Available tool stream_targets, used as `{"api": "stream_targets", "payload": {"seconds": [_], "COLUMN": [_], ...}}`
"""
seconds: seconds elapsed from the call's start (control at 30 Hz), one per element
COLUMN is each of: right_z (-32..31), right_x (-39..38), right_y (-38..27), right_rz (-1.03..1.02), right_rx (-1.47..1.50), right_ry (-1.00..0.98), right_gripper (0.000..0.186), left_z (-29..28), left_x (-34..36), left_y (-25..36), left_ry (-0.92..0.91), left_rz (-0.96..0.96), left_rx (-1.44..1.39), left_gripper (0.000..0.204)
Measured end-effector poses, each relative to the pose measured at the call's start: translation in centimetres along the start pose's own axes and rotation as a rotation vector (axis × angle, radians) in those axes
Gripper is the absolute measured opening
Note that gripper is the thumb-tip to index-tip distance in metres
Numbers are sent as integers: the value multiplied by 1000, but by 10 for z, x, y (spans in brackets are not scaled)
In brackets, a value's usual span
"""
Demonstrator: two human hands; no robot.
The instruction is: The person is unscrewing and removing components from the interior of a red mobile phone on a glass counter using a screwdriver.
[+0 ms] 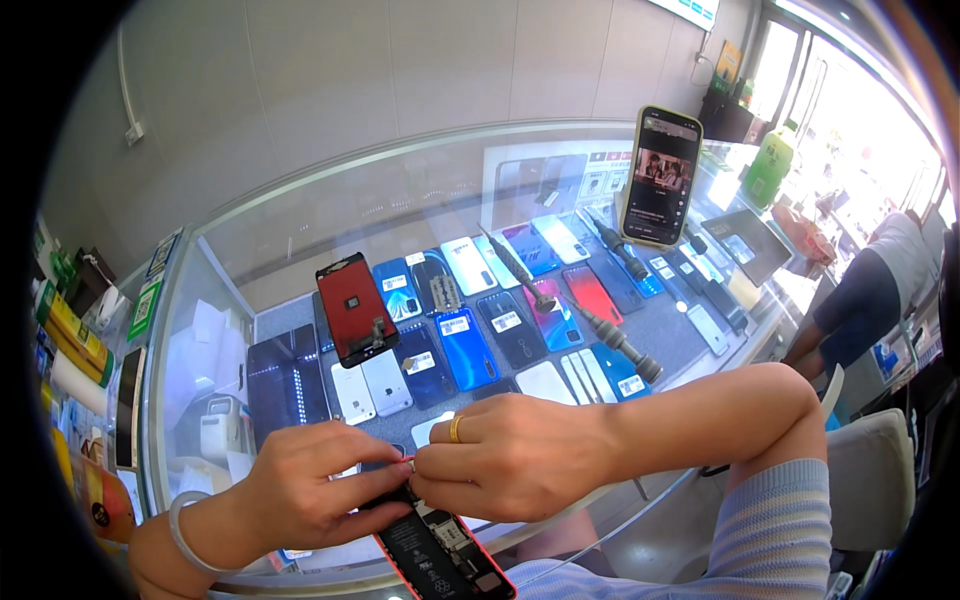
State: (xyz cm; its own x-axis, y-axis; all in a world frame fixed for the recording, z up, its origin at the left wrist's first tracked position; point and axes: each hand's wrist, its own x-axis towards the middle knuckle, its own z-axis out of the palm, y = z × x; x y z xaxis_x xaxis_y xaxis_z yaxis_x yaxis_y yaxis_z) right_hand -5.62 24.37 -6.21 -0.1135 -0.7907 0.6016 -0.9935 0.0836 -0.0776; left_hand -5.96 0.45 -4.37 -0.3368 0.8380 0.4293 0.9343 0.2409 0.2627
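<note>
An opened phone [450,555] with a red frame and exposed battery and internals lies at the bottom centre, below both hands. My left hand [320,485] is closed on its upper end, thumb and fingers pressed together there. My right hand [510,455], with a gold ring, has its fingers curled at the same end beside a small red piece; what its fingertips grip is hidden. A detached screen assembly [355,305] with a red back rests on the glass display case top beyond them. Slim metal tools [620,340] resembling screwdrivers lie to the right of it.
A glass case [180,330] holds several phones and cases. A phone [660,175] showing a video stands upright at the back, beside a green bottle [768,165]. Assorted goods [75,340] crowd the left. Another person [855,290] bends at the right near a white chair [875,470].
</note>
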Motion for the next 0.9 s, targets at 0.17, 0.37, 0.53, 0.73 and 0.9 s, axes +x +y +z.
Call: {"api": "stream_targets", "payload": {"seconds": [0.17, 0.37, 0.53, 0.73, 0.9], "right_z": [0, 1, -5, -4, -4], "right_x": [-2, -4, -2, -1, -1], "right_y": [0, -1, -1, 2, 2], "right_rz": [30, 90, 163, 224, 255], "right_rx": [72, 111, 121, 214, 241], "right_ry": [-10, -71, -157, -146, -112], "right_gripper": [20, 17, 14, 15, 15], "left_z": [2, -1, 0, -1, 0], "left_x": [0, 1, 2, 1, 1], "left_y": [0, 3, 3, 2, 2], "left_ry": [0, -18, -19, -21, -15], "left_rz": [3, -6, -18, -20, -14], "left_rx": [18, 28, 21, 18, 17], "left_gripper": [30, 30, 30, 31, 31]}}
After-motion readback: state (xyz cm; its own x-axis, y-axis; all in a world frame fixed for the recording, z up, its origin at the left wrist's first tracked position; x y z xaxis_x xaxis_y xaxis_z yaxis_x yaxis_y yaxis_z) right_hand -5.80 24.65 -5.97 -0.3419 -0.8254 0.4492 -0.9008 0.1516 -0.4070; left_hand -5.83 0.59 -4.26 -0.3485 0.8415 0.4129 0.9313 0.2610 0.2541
